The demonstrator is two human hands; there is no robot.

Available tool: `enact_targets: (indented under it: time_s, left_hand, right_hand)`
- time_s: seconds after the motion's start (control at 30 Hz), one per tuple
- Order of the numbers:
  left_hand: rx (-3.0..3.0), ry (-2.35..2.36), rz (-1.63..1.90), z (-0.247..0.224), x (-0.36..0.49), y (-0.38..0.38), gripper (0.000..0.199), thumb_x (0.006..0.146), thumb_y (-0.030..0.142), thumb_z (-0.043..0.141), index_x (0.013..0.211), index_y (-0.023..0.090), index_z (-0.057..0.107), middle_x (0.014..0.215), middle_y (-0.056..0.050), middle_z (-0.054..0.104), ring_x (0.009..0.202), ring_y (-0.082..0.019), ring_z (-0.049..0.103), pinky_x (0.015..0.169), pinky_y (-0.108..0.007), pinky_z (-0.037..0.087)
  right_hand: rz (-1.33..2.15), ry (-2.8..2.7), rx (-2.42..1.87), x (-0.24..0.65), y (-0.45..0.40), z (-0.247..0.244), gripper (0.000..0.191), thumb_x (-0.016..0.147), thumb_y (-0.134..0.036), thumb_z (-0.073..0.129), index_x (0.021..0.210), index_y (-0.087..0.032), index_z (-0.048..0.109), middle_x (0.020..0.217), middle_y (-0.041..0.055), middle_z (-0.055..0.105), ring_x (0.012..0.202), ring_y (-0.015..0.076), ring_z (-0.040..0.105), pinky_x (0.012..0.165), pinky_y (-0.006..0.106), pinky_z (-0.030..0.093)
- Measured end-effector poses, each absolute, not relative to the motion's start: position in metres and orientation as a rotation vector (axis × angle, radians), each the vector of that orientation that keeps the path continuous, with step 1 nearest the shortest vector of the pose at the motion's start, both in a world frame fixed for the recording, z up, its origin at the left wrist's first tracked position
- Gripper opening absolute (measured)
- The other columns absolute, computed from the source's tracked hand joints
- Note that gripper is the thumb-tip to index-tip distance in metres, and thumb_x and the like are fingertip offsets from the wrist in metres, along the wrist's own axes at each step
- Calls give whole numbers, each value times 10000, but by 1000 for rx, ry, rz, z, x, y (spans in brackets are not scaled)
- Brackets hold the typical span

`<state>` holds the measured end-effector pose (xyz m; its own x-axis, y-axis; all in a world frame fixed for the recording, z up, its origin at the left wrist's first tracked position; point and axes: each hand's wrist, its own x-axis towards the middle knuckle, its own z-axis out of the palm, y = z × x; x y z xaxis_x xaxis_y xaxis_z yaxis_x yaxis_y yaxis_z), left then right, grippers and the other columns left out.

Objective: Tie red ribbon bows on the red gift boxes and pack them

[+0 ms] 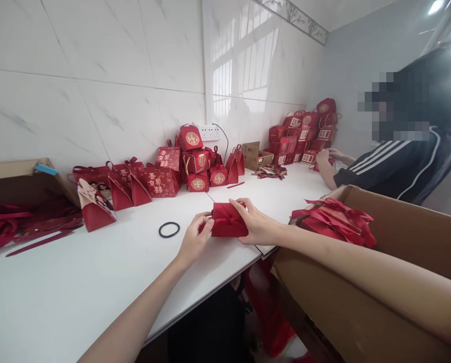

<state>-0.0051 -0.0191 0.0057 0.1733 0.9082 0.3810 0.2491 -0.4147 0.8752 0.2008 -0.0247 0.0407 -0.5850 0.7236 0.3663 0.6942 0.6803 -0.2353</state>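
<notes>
A small red box [228, 226] with a ribbon across its face is held just above the white table [134, 262], near its front edge. My right hand [252, 222] grips the box's right side, thumb and fingers around it. At the box's left side is my left hand [198, 233], its fingers bent and the thumb against the edge. A black ring-shaped band [169, 230] lies on the table to the left of my left hand.
Red gift boxes [160, 181] line the wall. An open carton [323, 292] with ribboned red boxes [336, 222] stands at right, another carton [17, 171] with red ribbons at left. A person [391, 161] works at far right beside stacked boxes [301, 131].
</notes>
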Motion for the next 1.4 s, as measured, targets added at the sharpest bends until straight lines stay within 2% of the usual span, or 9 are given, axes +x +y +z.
enact_targets:
  time_s: [0.17, 0.47, 0.6, 0.73, 0.87, 0.97, 1.07, 1.23, 1.4]
  left_hand:
    - [1751, 1046, 1231, 9, -6, -20, 280, 780, 418, 506, 635, 180, 521, 1221, -112, 518, 1153, -252, 480, 850, -345, 440]
    - [1838, 948, 1120, 17, -8, -25, 270, 721, 431, 588, 597, 203, 664, 1227, -94, 552, 1212, -297, 440, 1028, -434, 339]
    - [1904, 946, 1140, 12, -7, -22, 246, 714, 428, 598, 634, 218, 698, 1276, -82, 508, 1202, -300, 452, 1005, -441, 383]
    - [1929, 980, 1142, 8, -8, -20, 229, 709, 419, 602, 643, 225, 705, 1300, -72, 477, 1206, -288, 448, 1009, -434, 385]
    - [1926, 964, 1125, 10, -11, -21, 243, 687, 414, 629, 549, 215, 648, 1272, -77, 490, 1215, -296, 428, 1035, -446, 336]
    - [1831, 912, 1136, 14, -14, -20, 373, 735, 460, 557, 479, 193, 508, 1098, -109, 595, 1143, -296, 489, 981, -443, 374]
    - [1625, 946, 1268, 18, -14, -18, 350, 780, 489, 479, 608, 184, 462, 942, -84, 629, 982, -245, 574, 830, -398, 465]
    - [1578, 1177, 1388, 26, -6, -20, 327, 728, 472, 567, 889, 201, 481, 1014, -52, 572, 991, -200, 546, 780, -318, 451]
    - [1712, 1322, 1447, 31, 0, -27, 300, 741, 478, 549, 823, 190, 532, 947, -44, 526, 938, -193, 524, 740, -288, 433]
  right_hand:
    - [223, -2360, -1170, 202, -22, 40, 939, 620, -204, 642, 1387, -130, 106, 1289, 200, 231, 1099, 292, 467, 884, 428, 461]
    - [375, -2324, -1153, 206, -18, 45, 900, 623, -319, 689, 1347, -163, 177, 1292, 175, 266, 1176, 284, 419, 976, 444, 382]
    - [530, -2179, -1169, 207, -18, 50, 520, 762, -465, 556, 1147, -171, 365, 1201, 139, 418, 1106, 240, 469, 914, 429, 419]
    - [480, -2132, -1172, 205, -14, 54, 205, 851, -388, 432, 845, -184, 452, 953, 80, 541, 921, 198, 521, 848, 407, 437]
    - [423, -2150, -1174, 206, -12, 55, 139, 824, -264, 476, 709, -185, 484, 1011, 96, 544, 993, 206, 519, 906, 413, 398]
    - [418, -2138, -1191, 206, -12, 54, 127, 797, -228, 512, 679, -182, 510, 1101, 109, 529, 1053, 220, 515, 927, 430, 388]
    - [413, -2155, -1176, 204, -14, 54, 121, 793, -229, 526, 682, -182, 531, 1126, 112, 523, 1076, 227, 515, 933, 438, 391]
    - [425, -2187, -1100, 197, -18, 53, 114, 800, -229, 530, 696, -185, 533, 1148, 119, 497, 1110, 225, 500, 896, 407, 437]
    - [391, -2218, -1048, 194, -21, 51, 75, 795, -208, 539, 728, -179, 519, 1149, 129, 478, 1024, 207, 541, 877, 395, 451]
